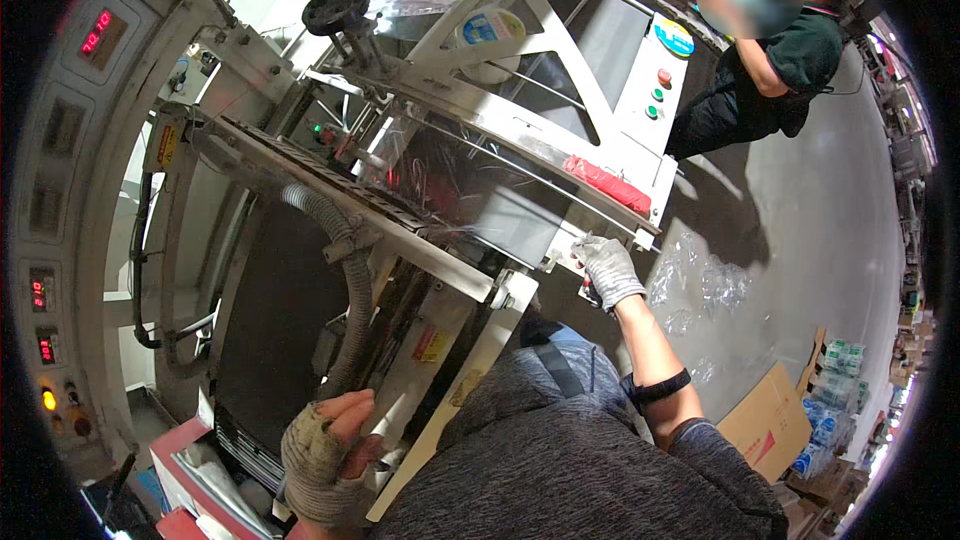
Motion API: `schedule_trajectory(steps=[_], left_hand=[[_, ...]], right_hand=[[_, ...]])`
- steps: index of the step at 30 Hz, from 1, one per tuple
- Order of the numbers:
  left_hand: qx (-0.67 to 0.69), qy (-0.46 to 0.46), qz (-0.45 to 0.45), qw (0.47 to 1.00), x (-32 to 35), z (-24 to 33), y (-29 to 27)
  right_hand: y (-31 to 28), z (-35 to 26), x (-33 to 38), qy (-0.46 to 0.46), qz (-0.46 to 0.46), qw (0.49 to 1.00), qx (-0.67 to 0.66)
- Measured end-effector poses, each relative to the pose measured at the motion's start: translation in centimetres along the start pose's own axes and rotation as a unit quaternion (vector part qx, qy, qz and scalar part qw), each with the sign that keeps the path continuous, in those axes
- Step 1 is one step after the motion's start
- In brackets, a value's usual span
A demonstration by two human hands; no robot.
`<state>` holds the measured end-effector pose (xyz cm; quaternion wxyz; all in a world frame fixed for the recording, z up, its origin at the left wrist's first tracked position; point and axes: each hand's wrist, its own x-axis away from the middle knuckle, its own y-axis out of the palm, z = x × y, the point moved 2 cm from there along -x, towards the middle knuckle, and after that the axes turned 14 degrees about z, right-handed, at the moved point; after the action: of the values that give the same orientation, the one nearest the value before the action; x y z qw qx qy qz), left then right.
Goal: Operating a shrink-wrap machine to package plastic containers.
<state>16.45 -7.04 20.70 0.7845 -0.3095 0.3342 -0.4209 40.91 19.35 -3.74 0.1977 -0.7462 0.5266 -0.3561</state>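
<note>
My right hand [608, 270], in a grey-white glove, reaches up to the right corner of a wrapping machine's frame [520, 135]. Its fingers are closed around a small red-handled thing [587, 287], whose kind I cannot tell. Clear plastic film [440, 175] is stretched across the machine just left of that hand. My left hand [325, 452], in a worn fingerless glove, sits low at the left. Its fingers curl on the edge of a cream frame bar [470, 360] that slants down from the machine.
A black handwheel [335, 8] and a grey ribbed hose [350, 270] are on the machine. A white button panel [655, 90] stands at its far side, and a person in a dark green shirt [790, 60] beyond it. Crumpled clear film [705, 285], cardboard [765, 420] and bottle packs [830, 390] lie on the floor.
</note>
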Motion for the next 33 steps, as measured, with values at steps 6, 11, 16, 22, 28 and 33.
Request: schedule_trajectory(steps=[6, 11, 16, 22, 28, 33], left_hand=[[-0.038, -0.003, -0.011, 0.999, 0.6, -1.4, -0.4], [-0.06, 0.023, -0.019, 0.998, 0.1, -2.0, -1.7], [-0.111, 0.034, -0.019, 0.993, -1.3, -4.6, -4.0], [-0.22, 0.073, -0.044, 0.972, -4.7, -8.2, -6.7], [-0.223, 0.068, -0.065, 0.97, -8.7, -11.1, -5.1], [-0.191, 0.006, -0.092, 0.977, -8.5, -15.3, -4.0]], right_hand=[[0.7, -0.6, 0.1, 0.036, 0.011, 0.998, -0.054], [1.6, 0.9, -2.1, -0.17, 0.049, 0.982, 0.061], [1.3, 0.1, -3.3, 0.005, 0.03, 0.999, -0.025], [2.3, -1.7, -4.0, -0.021, 0.032, 0.999, -0.03], [3.5, -2.4, -4.2, 0.049, 0.02, 0.991, -0.123], [3.8, -3.7, -4.2, 0.077, 0.02, 0.99, -0.117]])
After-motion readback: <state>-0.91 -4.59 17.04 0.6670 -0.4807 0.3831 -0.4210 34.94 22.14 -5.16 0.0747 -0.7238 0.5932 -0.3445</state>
